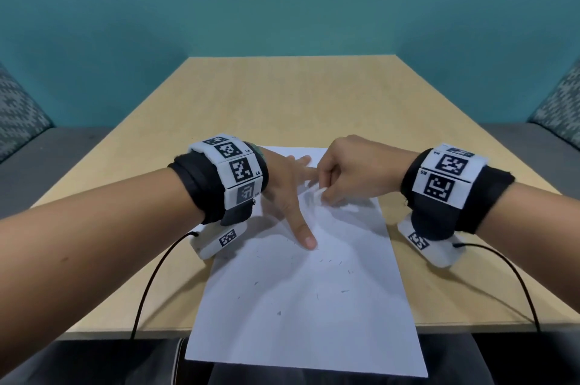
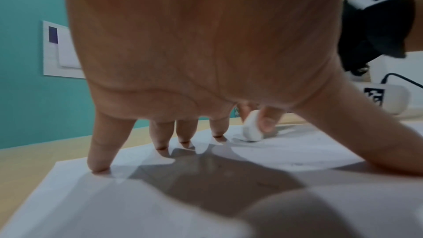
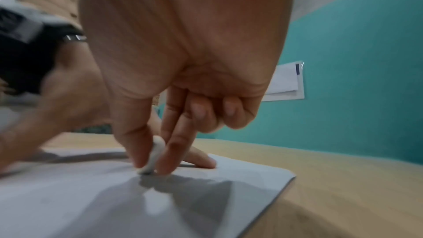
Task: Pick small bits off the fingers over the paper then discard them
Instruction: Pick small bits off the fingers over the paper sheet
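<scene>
A white sheet of paper (image 1: 301, 300) lies on the wooden table, speckled with small dark bits (image 1: 326, 260). My left hand (image 1: 288, 193) rests on the sheet's upper part with fingers spread straight, fingertips (image 2: 98, 167) pressing the paper (image 2: 114, 205). My right hand (image 1: 348, 174) pinches a small white eraser (image 1: 318, 194) between thumb and index finger, its end down on the paper just right of the left hand. The eraser (image 2: 250, 129) shows beyond the left fingers. In the right wrist view the eraser (image 3: 152, 158) stands against the paper (image 3: 91, 196), the other fingers curled.
The light wooden table (image 1: 282, 102) stretches away to a teal wall. The paper's near end hangs over the table's front edge. Black cables (image 1: 150, 278) run from both wrist devices toward me. Grey benches (image 1: 47, 158) flank the table.
</scene>
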Demonstrator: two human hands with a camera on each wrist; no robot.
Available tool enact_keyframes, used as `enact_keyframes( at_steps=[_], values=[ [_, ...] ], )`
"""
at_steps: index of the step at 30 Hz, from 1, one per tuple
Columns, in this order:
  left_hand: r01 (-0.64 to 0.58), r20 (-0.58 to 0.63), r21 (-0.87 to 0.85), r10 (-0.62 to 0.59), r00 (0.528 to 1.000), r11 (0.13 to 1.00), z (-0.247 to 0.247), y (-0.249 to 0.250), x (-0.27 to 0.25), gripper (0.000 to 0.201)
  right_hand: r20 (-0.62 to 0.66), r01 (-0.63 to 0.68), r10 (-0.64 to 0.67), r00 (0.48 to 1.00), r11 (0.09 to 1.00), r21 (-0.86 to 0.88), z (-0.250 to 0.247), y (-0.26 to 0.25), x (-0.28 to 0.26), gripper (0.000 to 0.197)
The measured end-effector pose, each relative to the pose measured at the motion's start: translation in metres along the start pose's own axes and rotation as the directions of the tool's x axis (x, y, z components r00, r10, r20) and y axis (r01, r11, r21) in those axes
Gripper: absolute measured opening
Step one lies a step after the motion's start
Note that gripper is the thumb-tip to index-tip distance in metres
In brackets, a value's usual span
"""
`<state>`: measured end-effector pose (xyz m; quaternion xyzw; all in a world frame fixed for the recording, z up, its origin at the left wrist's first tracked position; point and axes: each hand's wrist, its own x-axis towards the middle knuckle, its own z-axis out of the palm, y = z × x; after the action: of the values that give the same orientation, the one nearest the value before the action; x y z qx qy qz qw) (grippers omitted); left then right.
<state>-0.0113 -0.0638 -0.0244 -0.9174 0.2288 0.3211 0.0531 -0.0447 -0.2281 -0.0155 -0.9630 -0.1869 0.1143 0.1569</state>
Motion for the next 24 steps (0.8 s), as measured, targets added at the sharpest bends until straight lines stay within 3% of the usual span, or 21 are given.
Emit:
enact_keyframes(
  at_steps=[2,6,11,14,15,19,22,24],
  values=[
    [-0.002,-0.004,0.001,0.002,1.0,1.0,-0.001,0.001,0.001,0.141,-0.054,-0.025,0.024,0.998,1.0,-0.003,-0.003,0.003,0.003,0.009],
    [-0.022,-0.006,-0.016,0.022,1.0,1.0,-0.001,0.002,0.0,0.131,0.105,0.036,-0.04,0.994,0.999,0.04,0.0,-0.005,-0.002,0.003],
    [0.001,-0.011,-0.025,-0.002,1.0,1.0,-0.002,0.003,-0.001,0.142,-0.039,0.009,-0.01,0.999,1.0,-0.012,-0.003,0.001,0.004,0.007],
    [0.004,-0.024,-0.023,-0.004,1.0,1.0,-0.002,0.005,-0.005,0.134,0.139,0.029,-0.037,0.99,0.998,0.061,0.0,-0.007,-0.005,0.01],
    [0.01,-0.026,-0.014,-0.011,1.0,1.0,-0.003,0.005,-0.006,0.134,0.137,0.015,-0.022,0.99,0.998,0.055,-0.001,-0.005,-0.005,0.009],
    [0.022,-0.02,0.01,-0.021,1.0,1.0,-0.005,0.01,-0.01,0.134,-0.042,-0.063,0.064,0.997,0.998,0.01,-0.004,0.005,0.001,0.006],
    [-0.018,-0.041,-0.012,0.018,0.999,1.0,-0.007,0.012,-0.014,0.119,0.114,-0.014,0.008,0.993,0.999,0.049,0.002,-0.005,-0.005,0.007],
    [-0.024,-0.04,-0.01,0.023,0.999,1.0,-0.008,0.014,-0.014,0.118,0.103,-0.045,0.041,0.994,0.998,0.034,-0.001,-0.001,-0.002,0.007]
  ],
)
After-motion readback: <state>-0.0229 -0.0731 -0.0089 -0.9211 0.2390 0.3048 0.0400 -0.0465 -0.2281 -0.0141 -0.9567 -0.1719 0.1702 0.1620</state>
